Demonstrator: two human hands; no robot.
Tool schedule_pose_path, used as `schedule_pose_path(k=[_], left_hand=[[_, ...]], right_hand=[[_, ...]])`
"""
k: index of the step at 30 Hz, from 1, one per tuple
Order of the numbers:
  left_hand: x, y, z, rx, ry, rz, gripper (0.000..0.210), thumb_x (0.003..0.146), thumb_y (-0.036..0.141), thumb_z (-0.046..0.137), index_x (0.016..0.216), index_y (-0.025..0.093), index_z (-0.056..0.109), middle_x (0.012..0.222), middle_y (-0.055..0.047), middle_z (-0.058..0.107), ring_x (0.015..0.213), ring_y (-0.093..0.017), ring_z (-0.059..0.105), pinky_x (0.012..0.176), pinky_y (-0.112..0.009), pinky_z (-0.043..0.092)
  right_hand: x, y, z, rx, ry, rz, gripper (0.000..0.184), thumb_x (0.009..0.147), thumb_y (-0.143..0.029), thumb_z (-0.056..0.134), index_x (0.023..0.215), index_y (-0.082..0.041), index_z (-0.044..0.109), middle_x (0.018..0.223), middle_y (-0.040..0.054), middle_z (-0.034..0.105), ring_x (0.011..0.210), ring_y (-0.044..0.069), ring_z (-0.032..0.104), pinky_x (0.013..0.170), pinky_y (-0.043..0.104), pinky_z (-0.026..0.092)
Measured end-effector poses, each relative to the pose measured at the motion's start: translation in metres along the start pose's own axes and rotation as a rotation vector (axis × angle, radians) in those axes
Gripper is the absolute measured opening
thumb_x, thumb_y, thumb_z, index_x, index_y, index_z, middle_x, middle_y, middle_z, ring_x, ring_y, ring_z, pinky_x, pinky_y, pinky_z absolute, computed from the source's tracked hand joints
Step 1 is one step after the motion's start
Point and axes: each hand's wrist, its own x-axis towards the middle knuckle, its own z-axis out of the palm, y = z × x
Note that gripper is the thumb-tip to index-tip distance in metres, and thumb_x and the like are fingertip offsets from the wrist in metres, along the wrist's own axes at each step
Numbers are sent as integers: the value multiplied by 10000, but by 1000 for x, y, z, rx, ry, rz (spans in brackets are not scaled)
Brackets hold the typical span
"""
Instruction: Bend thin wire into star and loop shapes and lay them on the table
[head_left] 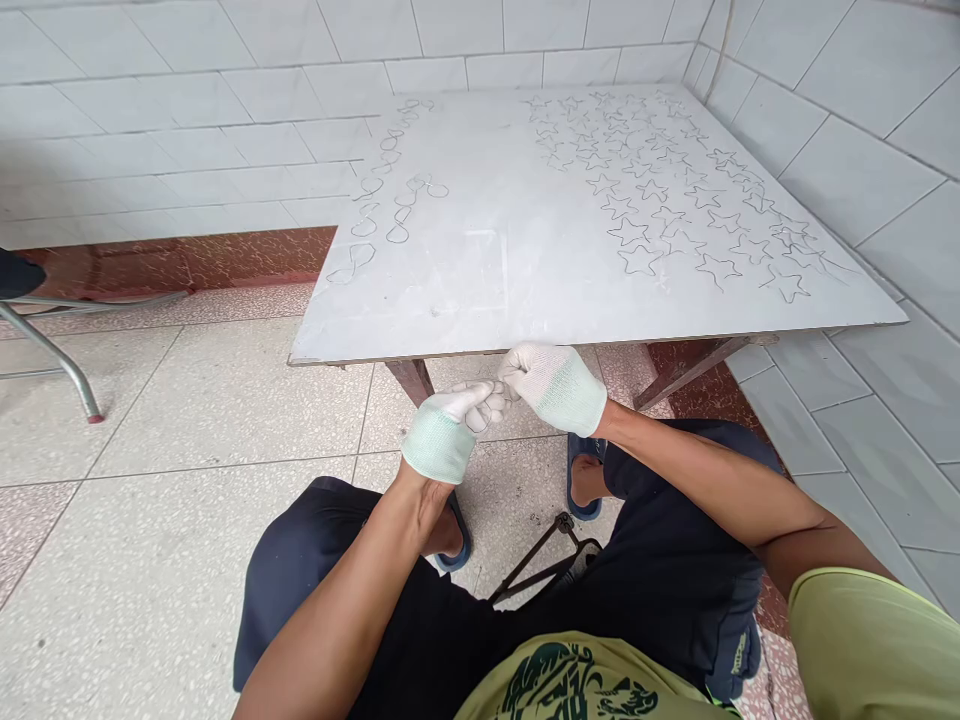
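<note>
My left hand (472,405), in a white knit glove with a mint cuff, is closed just below the table's front edge. My right hand (536,375), gloved the same way, meets it with fingers pinched together. What looks like a bit of thin wire shows faintly at the left fingers; the gloves hide most of it. Beyond the hands, many wire stars (630,235) lie over the right side of the white tabletop (465,310). Looped wire pieces (397,225) are laid out along its left side.
Tiled walls (862,170) border the table behind and to the right. Wooden legs (690,370) hold the board up. A metal chair leg (64,360) stands on the floor at left. Below my hands, a dark metal frame (544,565) sits between my slippered feet.
</note>
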Motion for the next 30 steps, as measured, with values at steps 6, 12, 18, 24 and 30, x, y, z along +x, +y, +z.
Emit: schedule_pose_path(k=[6,12,18,24,30], left_hand=[[0,4,4,9,13,45,407,685,454,913,504,186,667,603,-42,627,626,-149,553,709,-342,480],[-8,13,4,71,113,-74,300,629,389,938,673,162,749,516,17,579,525,-116,483,756,-378,571],[-10,23,-1,179,122,-167,326,562,352,971,624,163,713,518,18,568,542,-125,529,656,-337,569],[-4,19,-6,111,12,-252,354,659,435,971,752,144,792,513,24,564,509,-109,500,706,-370,610],[-5,15,-1,72,-43,-224,373,615,447,980,575,178,725,489,17,513,541,-110,478,709,-330,590]], right_hand=[[1,-1,1,-58,6,28,221,966,-133,582,775,-195,674,761,-33,721,765,129,660,777,245,448],[2,-1,-5,-101,-23,-16,263,969,-91,576,734,-190,640,745,-27,702,744,128,616,769,255,413],[3,1,-9,-137,-54,-40,264,935,-43,579,720,-191,615,737,-32,693,731,122,607,746,247,403],[7,5,-12,-33,-160,-5,240,947,-81,564,761,-191,671,766,-35,748,714,115,647,724,237,436],[-1,-1,-12,2,-145,-43,238,927,-71,563,767,-194,690,809,-31,771,789,114,689,765,226,458]])
